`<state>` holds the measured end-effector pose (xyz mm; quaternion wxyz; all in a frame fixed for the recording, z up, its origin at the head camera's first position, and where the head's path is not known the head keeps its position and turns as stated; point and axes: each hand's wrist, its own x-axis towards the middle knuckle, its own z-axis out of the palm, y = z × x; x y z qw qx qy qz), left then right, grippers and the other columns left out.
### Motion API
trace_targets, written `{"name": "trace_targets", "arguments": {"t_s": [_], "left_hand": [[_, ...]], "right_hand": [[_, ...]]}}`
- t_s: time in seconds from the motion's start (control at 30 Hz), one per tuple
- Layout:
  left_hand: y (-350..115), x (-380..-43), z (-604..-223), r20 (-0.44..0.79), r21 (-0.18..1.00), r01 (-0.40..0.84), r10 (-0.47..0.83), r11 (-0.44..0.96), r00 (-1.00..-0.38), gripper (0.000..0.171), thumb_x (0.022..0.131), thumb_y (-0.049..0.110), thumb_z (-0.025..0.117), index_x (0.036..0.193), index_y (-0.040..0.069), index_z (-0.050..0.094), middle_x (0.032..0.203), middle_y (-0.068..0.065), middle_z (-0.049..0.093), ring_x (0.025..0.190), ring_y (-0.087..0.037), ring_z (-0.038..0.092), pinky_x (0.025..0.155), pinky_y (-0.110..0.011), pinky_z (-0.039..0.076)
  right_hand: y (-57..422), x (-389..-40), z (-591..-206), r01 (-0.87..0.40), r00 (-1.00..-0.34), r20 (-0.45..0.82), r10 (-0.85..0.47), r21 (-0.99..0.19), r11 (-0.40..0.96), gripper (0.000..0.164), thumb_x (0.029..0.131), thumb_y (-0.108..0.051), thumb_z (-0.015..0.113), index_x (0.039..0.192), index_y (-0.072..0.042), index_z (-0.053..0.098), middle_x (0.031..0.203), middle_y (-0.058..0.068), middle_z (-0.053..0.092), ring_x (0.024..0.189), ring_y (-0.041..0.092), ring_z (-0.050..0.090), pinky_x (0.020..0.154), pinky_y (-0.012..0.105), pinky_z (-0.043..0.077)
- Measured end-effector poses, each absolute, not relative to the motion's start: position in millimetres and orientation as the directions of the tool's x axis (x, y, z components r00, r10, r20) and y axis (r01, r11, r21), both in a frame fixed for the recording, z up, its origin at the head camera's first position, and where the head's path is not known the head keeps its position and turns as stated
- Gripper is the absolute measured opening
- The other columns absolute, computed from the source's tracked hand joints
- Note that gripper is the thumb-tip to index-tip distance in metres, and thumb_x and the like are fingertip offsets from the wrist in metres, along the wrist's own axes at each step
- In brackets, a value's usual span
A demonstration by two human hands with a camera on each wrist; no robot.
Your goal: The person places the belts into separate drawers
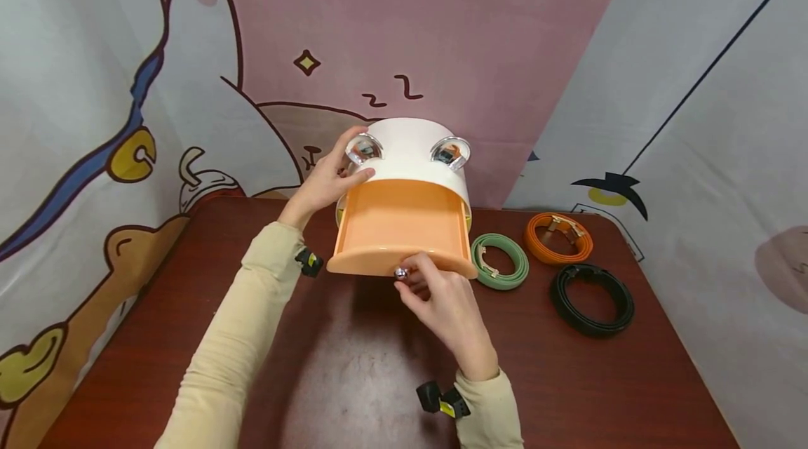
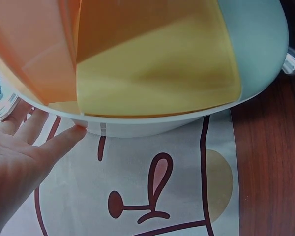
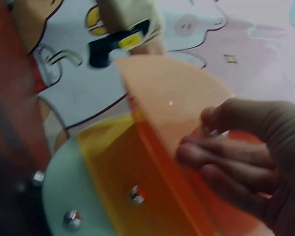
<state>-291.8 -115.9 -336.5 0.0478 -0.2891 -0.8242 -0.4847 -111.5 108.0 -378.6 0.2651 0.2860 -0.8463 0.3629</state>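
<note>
A white storage box point(image 1: 410, 151) with two mirrored round eyes stands at the back of the table. Its top orange drawer point(image 1: 367, 262) is pulled out, and its inside shows bare. My left hand point(image 1: 325, 181) holds the box's upper left side beside an eye, with the thumb on the front rim. At the front of the drawer, my right hand point(image 1: 449, 302) pinches the small silver knob point(image 1: 400, 272) between thumb and fingers. Below that drawer, the left wrist view shows a yellow drawer point(image 2: 157, 73) and a mint-green one point(image 2: 258, 44).
Right of the box lie three coiled belts: a green one point(image 1: 517, 263), an orange one point(image 1: 535, 244) and a black one point(image 1: 621, 302). The dark red wooden table point(image 1: 600, 393) meets a cartoon-printed cloth point(image 1: 505, 35) behind and at both sides.
</note>
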Motion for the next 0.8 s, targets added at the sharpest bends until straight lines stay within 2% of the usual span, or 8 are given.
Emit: {"name": "trace_targets", "arguments": {"t_s": [0.1,0.23,0.47,0.63,0.8], "left_hand": [[-115,-286,-331,0.352,0.782,0.515,0.433,0.352,-0.83,0.072,0.094,0.016,0.065,0.152,0.019,0.023,0.089,-0.015,0.047,0.062,-0.026,0.029,0.057,-0.028,0.026],[-112,-272,-317,0.347,0.792,0.513,0.446,0.332,-0.825,0.068,0.095,0.011,0.063,0.151,0.012,0.024,0.102,-0.022,0.049,0.066,-0.022,0.034,0.059,-0.027,0.029],[-110,-264,-311,0.346,0.795,0.511,0.449,0.326,-0.824,0.067,0.095,0.012,0.063,0.15,0.011,0.025,0.097,-0.021,0.048,0.063,-0.024,0.031,0.059,-0.027,0.029],[-111,-264,-311,0.353,0.791,0.519,0.451,0.325,-0.82,0.068,0.095,0.012,0.063,0.15,0.011,0.025,0.101,-0.018,0.05,0.061,-0.015,0.031,0.058,-0.026,0.03],[-111,-264,-310,0.361,0.794,0.523,0.451,0.31,-0.816,0.067,0.095,0.01,0.063,0.15,0.011,0.025,0.111,-0.02,0.051,0.071,-0.021,0.041,0.059,-0.026,0.031]], "right_hand": [[107,-114,-384,-0.691,-0.66,0.693,-0.289,-0.409,0.596,0.033,0.075,-0.007,0.082,0.099,-0.008,0.059,0.075,-0.002,0.07,0.061,0.006,0.065,0.055,0.02,0.051],[106,-117,-391,-0.697,-0.621,0.735,-0.27,-0.361,0.62,0.037,0.074,-0.009,0.084,0.1,-0.008,0.058,0.075,-0.001,0.07,0.054,0.007,0.063,0.052,0.021,0.05],[102,-121,-402,-0.73,-0.538,0.811,-0.231,-0.31,0.609,0.031,0.074,-0.002,0.08,0.098,-0.005,0.06,0.073,0.0,0.069,0.058,0.008,0.065,0.052,0.023,0.051],[103,-118,-402,-0.743,-0.527,0.817,-0.236,-0.307,0.594,0.025,0.076,-0.004,0.075,0.098,-0.005,0.061,0.072,-0.001,0.068,0.06,0.008,0.066,0.052,0.022,0.051],[102,-115,-401,-0.761,-0.52,0.812,-0.266,-0.298,0.576,0.02,0.08,-0.007,0.073,0.096,-0.006,0.061,0.071,-0.002,0.068,0.059,0.007,0.065,0.051,0.02,0.05]]}}
